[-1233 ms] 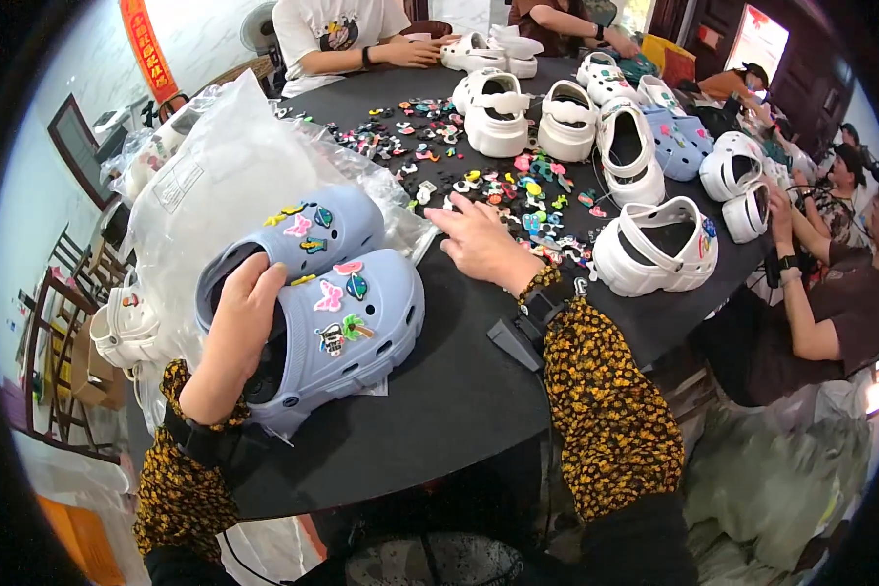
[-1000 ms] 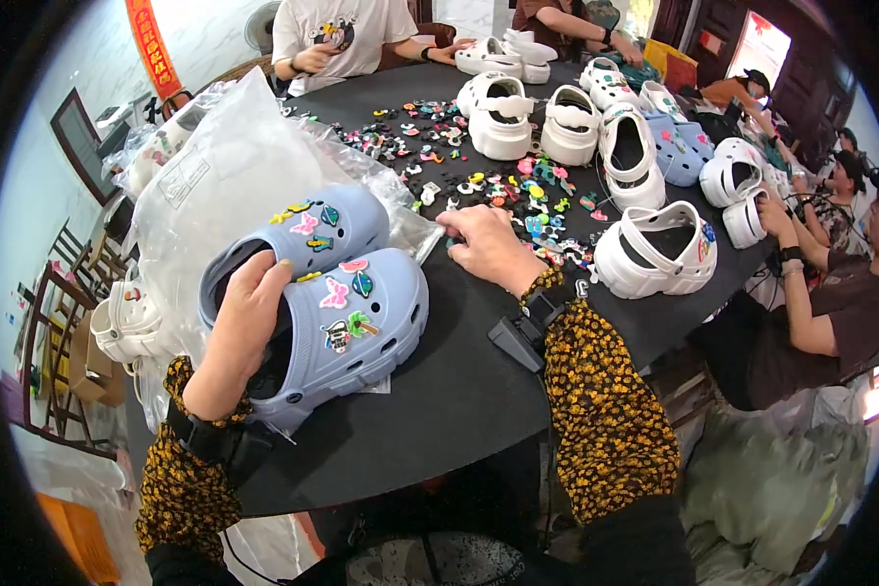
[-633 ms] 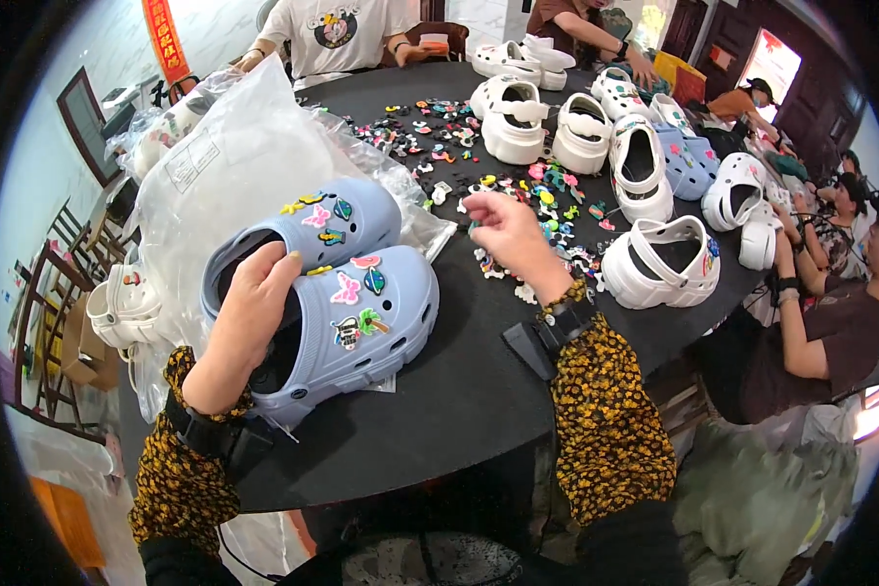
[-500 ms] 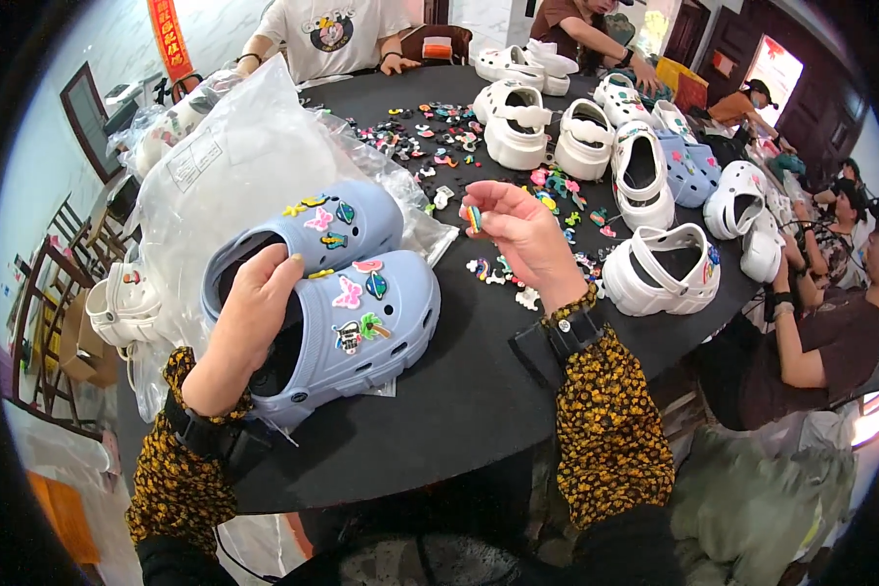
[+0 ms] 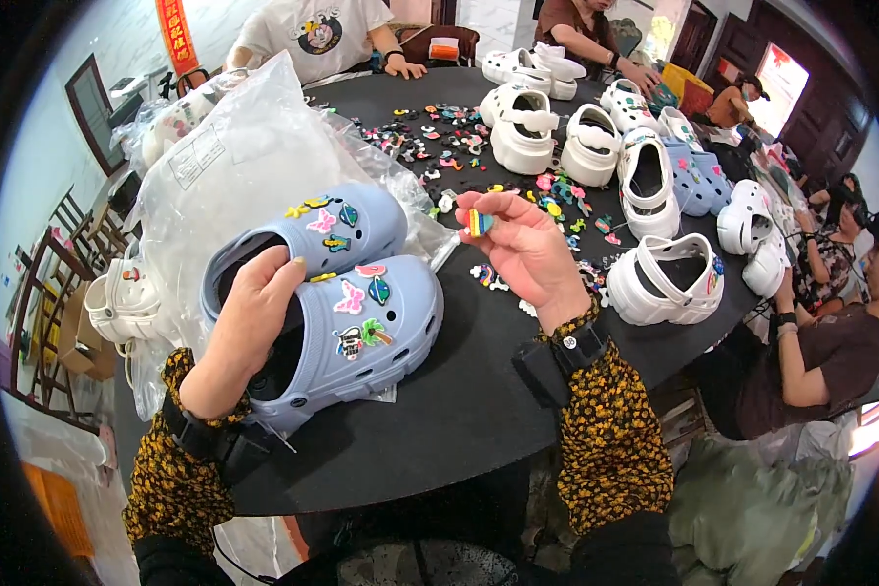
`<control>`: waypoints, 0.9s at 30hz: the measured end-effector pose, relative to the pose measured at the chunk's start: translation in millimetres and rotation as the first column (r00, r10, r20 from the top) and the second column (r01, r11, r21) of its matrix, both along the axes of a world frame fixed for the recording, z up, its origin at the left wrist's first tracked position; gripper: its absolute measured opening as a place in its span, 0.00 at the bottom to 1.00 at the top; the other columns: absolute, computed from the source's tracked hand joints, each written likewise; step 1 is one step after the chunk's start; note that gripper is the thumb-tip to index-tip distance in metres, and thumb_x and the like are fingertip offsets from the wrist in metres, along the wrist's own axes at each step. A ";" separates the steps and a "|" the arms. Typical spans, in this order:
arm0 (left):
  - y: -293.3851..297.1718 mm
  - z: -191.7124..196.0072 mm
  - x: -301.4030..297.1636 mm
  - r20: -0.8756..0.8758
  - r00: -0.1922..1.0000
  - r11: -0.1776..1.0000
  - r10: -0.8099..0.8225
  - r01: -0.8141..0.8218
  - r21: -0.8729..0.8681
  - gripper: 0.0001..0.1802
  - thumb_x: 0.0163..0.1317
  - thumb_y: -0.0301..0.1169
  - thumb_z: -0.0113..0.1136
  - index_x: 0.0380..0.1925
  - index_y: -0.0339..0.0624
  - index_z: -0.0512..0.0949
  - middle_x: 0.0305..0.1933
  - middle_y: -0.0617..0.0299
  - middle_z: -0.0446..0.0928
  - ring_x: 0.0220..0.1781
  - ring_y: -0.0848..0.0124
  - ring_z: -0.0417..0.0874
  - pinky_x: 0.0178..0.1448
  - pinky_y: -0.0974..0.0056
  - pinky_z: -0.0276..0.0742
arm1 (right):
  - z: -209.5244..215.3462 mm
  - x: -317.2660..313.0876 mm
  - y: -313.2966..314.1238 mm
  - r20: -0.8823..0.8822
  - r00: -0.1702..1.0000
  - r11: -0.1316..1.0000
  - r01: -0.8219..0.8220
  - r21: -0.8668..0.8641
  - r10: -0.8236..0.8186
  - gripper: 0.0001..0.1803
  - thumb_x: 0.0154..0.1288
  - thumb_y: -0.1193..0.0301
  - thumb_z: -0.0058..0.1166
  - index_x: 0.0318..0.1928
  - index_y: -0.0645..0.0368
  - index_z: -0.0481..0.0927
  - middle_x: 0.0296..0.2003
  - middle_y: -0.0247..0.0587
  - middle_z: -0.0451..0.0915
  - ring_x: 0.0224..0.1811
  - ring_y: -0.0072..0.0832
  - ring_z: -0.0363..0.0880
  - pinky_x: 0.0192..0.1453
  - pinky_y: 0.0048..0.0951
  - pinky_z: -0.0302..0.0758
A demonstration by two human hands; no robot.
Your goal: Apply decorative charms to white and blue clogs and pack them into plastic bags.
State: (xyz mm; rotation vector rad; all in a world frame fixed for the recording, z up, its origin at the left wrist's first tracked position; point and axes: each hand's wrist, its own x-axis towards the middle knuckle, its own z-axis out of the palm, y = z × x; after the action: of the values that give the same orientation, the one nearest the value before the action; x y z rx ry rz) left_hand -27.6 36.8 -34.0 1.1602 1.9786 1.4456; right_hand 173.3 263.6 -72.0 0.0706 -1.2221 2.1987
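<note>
Nearest us, our black sleeves with a yellow floral print (image 5: 615, 444) come in from below, a dark band strapped at each wrist. Our left hand (image 5: 244, 322) grips a pair of pale blue foam clogs (image 5: 322, 303) at the openings, its thumb laid along the top where the two meet; the rest of its fingers seem tucked inside, though the near clog hides them and we cannot tell exactly how they close. The pair sits side by side at the left of the black worktop with a curved edge (image 5: 439, 439), toes to the right, both uppers dotted with colourful charms, among them a pink butterfly and a green palm tree.

To the right of the clogs and apart from them, our right hand (image 5: 532, 254) pinches a small rainbow-striped charm (image 5: 480, 224) between thumb and forefinger, the other fingers loosely curled.

Just behind the pair stands a crumpled translucent plastic bag (image 5: 234, 161). Past our right hand we see scattered multicoloured charms (image 5: 554, 207), then several white foam clogs (image 5: 649, 210) and more pale blue clogs. Farthest, a co-worker in a white T-shirt (image 5: 352, 24) rests a hand on the worktop's far side.
</note>
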 end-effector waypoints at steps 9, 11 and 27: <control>5.5 -4.7 -7.7 0.057 0.998 1.000 0.024 -0.024 -0.006 0.13 0.62 0.32 0.54 0.22 0.34 0.74 0.19 0.73 0.65 0.22 0.83 0.62 0.23 0.70 0.57 | -3.4 -5.1 -8.3 0.119 0.993 0.991 0.008 0.135 -0.024 0.10 0.63 0.79 0.51 0.45 0.64 0.77 0.42 0.41 0.79 0.39 0.24 0.77 0.44 0.26 0.76; 3.5 -4.5 -14.3 0.075 0.996 0.999 0.046 -0.048 0.025 0.12 0.62 0.32 0.54 0.25 0.33 0.76 0.19 0.73 0.65 0.21 0.83 0.62 0.23 0.70 0.57 | 0.1 -3.6 -12.9 0.141 0.989 0.987 0.023 0.158 -0.046 0.10 0.63 0.79 0.51 0.45 0.64 0.77 0.40 0.40 0.80 0.36 0.24 0.77 0.42 0.25 0.76; -34.4 44.9 -16.5 0.605 0.760 0.818 -0.236 -0.181 0.546 0.14 0.63 0.32 0.55 0.42 0.32 0.80 0.36 0.64 0.80 0.34 0.79 0.76 0.39 0.73 0.69 | 114.3 -49.1 -155.7 -0.261 0.785 0.474 0.564 0.676 -0.562 0.09 0.58 0.84 0.56 0.39 0.65 0.74 0.41 0.40 0.76 0.39 0.20 0.74 0.44 0.20 0.71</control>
State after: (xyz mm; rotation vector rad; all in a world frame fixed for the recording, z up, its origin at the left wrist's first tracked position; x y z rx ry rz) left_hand -44.1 2.5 10.9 0.7017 1.0421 2.1537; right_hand 124.2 107.8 42.3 -0.0143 -1.7523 1.0290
